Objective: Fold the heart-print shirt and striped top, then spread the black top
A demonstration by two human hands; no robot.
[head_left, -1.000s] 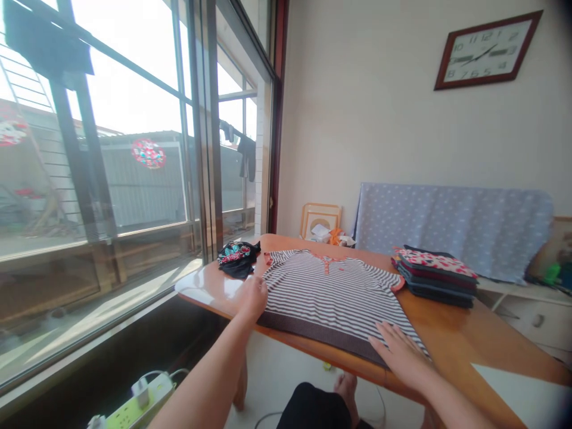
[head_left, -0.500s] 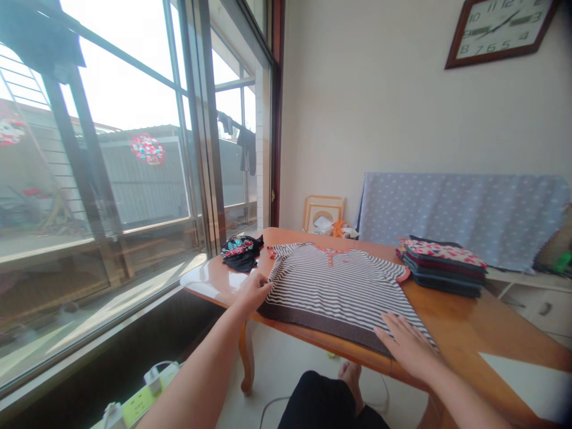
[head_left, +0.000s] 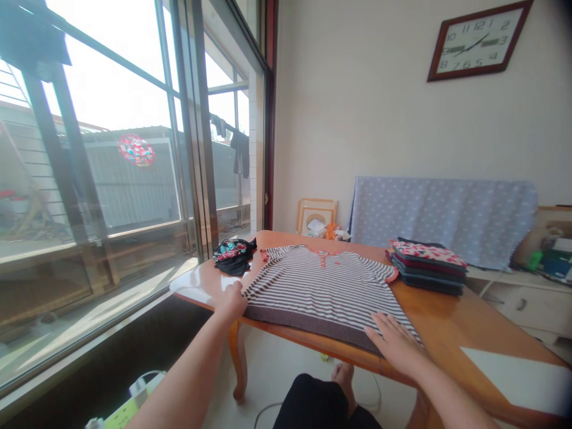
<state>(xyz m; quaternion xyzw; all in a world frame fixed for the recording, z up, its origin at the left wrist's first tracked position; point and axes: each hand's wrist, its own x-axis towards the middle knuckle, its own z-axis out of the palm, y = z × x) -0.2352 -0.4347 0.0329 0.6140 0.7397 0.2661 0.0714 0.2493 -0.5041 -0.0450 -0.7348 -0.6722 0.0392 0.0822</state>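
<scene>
A striped short-sleeved shirt point(head_left: 313, 286) with orange collar and cuffs lies spread on the wooden table point(head_left: 442, 316), its dark ribbed hem along the near edge. My left hand point(head_left: 231, 300) is closed on the shirt's left side near the hem, fingers pinching the fabric. Flat on the lower right of the shirt rests my right hand point(head_left: 393, 339), fingers stretched out. Beyond my left hand sits a crumpled black garment point(head_left: 233, 256) with a colourful pattern. Right of the shirt stands a stack of folded clothes point(head_left: 426, 268), a pink-patterned piece on top.
A large window point(head_left: 129, 149) runs along the left side. White sheet-like material point(head_left: 513, 375) lies at the table's right. A dotted grey-blue cloth point(head_left: 438, 214) hangs behind the table. Below left is a power strip point(head_left: 123, 414) with plugs.
My left hand has drawn the shirt's left side outward to the left, flattening that edge. My right hand stays on the lower right. The view has turned slightly right.
</scene>
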